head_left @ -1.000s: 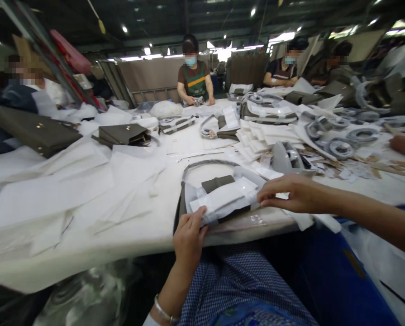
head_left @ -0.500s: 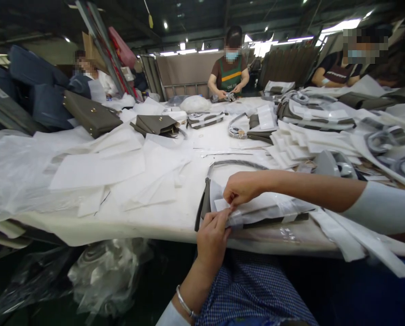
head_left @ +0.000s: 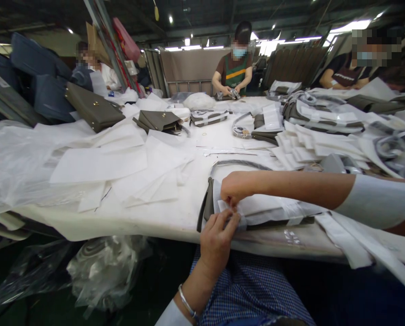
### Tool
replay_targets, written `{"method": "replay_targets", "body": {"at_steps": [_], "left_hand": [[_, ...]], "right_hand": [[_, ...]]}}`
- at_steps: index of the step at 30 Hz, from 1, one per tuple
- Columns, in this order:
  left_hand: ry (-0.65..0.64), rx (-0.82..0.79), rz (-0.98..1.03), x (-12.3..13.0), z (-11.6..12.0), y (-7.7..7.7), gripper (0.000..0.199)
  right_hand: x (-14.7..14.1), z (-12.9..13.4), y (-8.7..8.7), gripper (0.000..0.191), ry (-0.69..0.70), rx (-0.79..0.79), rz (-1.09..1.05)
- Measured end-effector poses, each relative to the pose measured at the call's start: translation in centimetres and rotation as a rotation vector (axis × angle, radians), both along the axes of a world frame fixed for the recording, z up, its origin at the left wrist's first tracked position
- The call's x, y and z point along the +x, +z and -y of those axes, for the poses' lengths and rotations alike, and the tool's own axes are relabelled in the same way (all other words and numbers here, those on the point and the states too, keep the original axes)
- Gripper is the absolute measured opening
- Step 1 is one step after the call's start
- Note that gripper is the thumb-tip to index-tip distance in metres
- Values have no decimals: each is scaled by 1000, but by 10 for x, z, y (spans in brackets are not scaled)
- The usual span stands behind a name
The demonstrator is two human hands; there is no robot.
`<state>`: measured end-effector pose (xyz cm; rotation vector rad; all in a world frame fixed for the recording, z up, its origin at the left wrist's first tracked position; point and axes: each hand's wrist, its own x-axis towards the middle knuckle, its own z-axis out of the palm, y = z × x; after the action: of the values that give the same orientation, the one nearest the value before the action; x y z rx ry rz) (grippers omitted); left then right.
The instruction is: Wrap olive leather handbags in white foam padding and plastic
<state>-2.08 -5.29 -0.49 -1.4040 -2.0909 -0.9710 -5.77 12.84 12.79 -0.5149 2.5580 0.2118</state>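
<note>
A dark olive handbag (head_left: 207, 206) lies at the table's front edge, its handle (head_left: 239, 164) wrapped in grey plastic and curving behind it. White wrapping sheet (head_left: 268, 208) covers most of its upper side. My left hand (head_left: 219, 228) rests on the wrapping at the bag's near left part, fingers bent and pressed on it. My right hand (head_left: 234, 188) is just above, fingers pinched together on the wrapping. The fingertips of both hands nearly meet, and the bit between them is too small to make out.
White sheets (head_left: 98, 165) spread over the left of the table. Behind are more olive bags (head_left: 93, 108), and stacked white strips (head_left: 304, 147) lie at the right. Long strips (head_left: 345, 240) hang over the front edge. A person (head_left: 234, 72) works across the table; others sit left and right.
My left hand's fingers have spread a little and shifted right along the wrapping. My right hand stays pinched close to the same part of the bag. The whole view has shifted slightly.
</note>
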Motion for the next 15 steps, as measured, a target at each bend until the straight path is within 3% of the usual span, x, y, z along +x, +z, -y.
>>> {"method": "replay_targets", "body": {"at_steps": [4,8,12,15], "left_hand": [[7,-23,13,0,0,0,32],[-31,-23,32,0,1,2,34],[-69,-7,63,-1,2,5,34],[-73,-8,80,0,2,7,34]], "right_hand": [[-10,-8,-2,28,-14,-15,-43],[-20,-31,-19,40,-46,-112,-94],[-29,-61,-36,45,-204,-307,-113],[-29,-79,-36,41,-319,-429,-142]]}}
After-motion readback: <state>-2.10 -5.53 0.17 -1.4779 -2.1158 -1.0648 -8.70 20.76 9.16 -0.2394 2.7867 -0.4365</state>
